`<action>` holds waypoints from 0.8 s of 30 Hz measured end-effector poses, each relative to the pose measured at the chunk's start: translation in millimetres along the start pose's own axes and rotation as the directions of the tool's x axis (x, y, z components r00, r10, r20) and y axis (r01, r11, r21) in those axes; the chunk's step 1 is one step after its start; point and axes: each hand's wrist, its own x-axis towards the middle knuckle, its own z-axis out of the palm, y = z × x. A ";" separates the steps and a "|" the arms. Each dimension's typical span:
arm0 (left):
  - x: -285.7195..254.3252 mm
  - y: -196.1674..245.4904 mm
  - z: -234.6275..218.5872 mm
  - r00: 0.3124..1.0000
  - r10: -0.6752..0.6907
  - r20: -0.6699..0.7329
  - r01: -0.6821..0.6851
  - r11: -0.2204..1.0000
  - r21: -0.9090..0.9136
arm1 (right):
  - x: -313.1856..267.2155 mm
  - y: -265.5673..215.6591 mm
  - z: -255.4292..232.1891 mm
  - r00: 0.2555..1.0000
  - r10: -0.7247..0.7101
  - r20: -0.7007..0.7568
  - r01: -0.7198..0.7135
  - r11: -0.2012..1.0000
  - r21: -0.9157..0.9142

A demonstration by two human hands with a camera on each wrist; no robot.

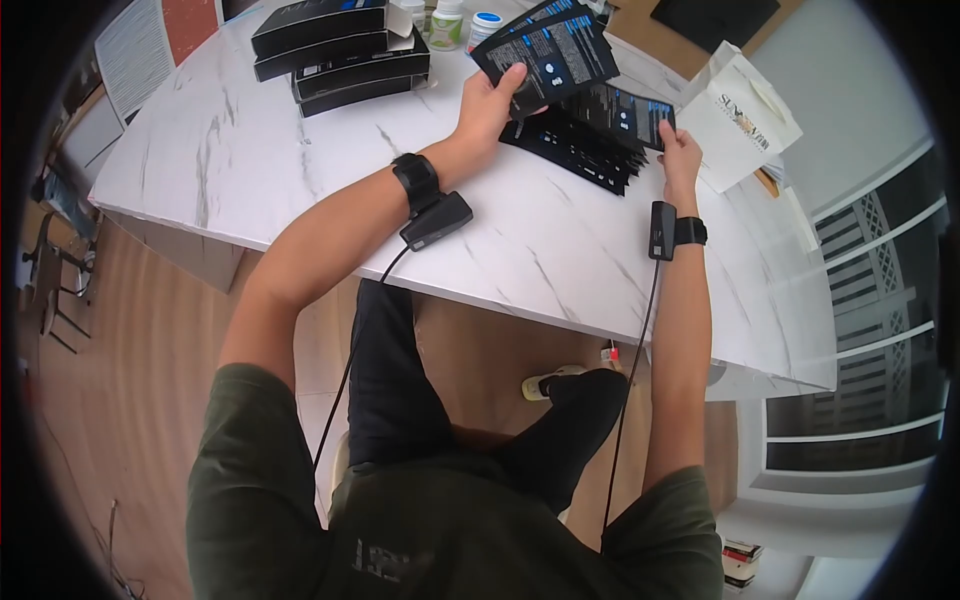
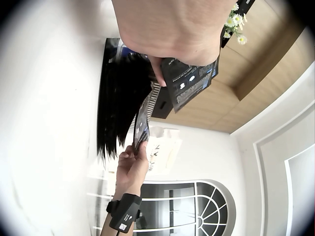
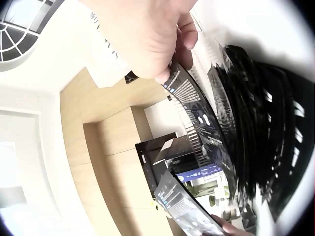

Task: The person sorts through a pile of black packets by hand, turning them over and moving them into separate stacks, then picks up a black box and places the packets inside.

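My left hand pinches a few fanned black packets with blue and white print, thumb on top. My right hand grips the right end of another black packet, which slants over a pile of black packets on the table. In the right wrist view that packet bends between thumb and fingers, beside the pile. The left wrist view has the fanned packets below my left hand, and my right hand on the single packet's end.
Black boxes are stacked at the back left of the marbled table, some with flaps raised. Small bottles stand between them and the packets. A white paper bag stands at the right. Cables hang from both wrist cameras.
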 end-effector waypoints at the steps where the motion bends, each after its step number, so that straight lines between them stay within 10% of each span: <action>1: 0.6 -0.2 0.3 1.000 0.009 -0.003 -0.009 1.000 -0.008 | -3.7 -8.0 -0.4 1.000 -0.001 -0.023 0.002 0.999 0.054; 12: 2.2 2.0 0.3 0.997 0.047 -0.059 -0.047 0.999 0.001 | -6.0 -5.6 5.4 1.000 0.008 0.005 -0.008 0.992 0.125; 18: 1.8 1.2 0.1 0.998 0.047 -0.050 -0.047 0.999 -0.002 | -0.8 2.4 5.4 0.998 -0.058 0.003 0.056 0.950 -0.306; 24: 1.4 1.4 0.3 0.998 0.047 -0.051 -0.047 0.999 -0.001 | 6.7 15.8 4.4 0.917 -0.382 -0.111 0.315 0.867 -0.386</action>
